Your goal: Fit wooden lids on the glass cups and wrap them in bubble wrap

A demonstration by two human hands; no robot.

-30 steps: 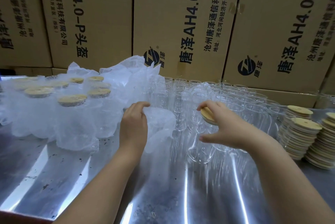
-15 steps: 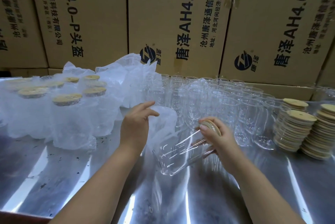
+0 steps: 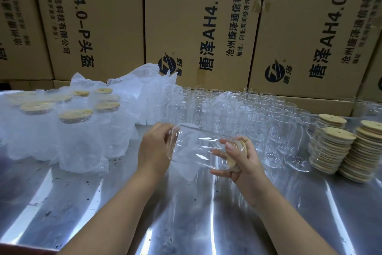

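1. Head view, far left: a cluster of wrapped cups (image 3: 70, 143) stands upright on the metal table (image 3: 86, 203). Each is sheathed in cloudy film, with their wooden tops (image 3: 75, 115) showing through.
2. Just right of them, loose bubble wrap (image 3: 144, 81) is heaped up against the cardboard boxes (image 3: 196, 17), which wall off the back of the table.
3. The left hand (image 3: 154, 148) grips the base end of a glass cup (image 3: 196, 147), with its fingers curled round that end.
4. This cup lies on its side in the air above the table, between the two hands. Its base points left and sits slightly higher than its mouth.
5. A pale sheet of wrap (image 3: 189, 174) shows behind and below the cup. Whether either hand also holds it cannot be told.
6. A wooden lid (image 3: 232, 162) sits on the cup's mouth, at the right end.
7. The right hand (image 3: 248, 163) clasps the lidded end, with the thumb across the top of the glass, the fingers underneath and the palm against the lid.
8. Behind the hands, rows of bare glass cups (image 3: 248, 110) stand upright and packed close together, mouths up, reaching back toward the boxes.
9. Far right, stacks of lids (image 3: 332, 147) stand on the table just beside the last of the bare cups. The top disc of each stack shows a small hole.
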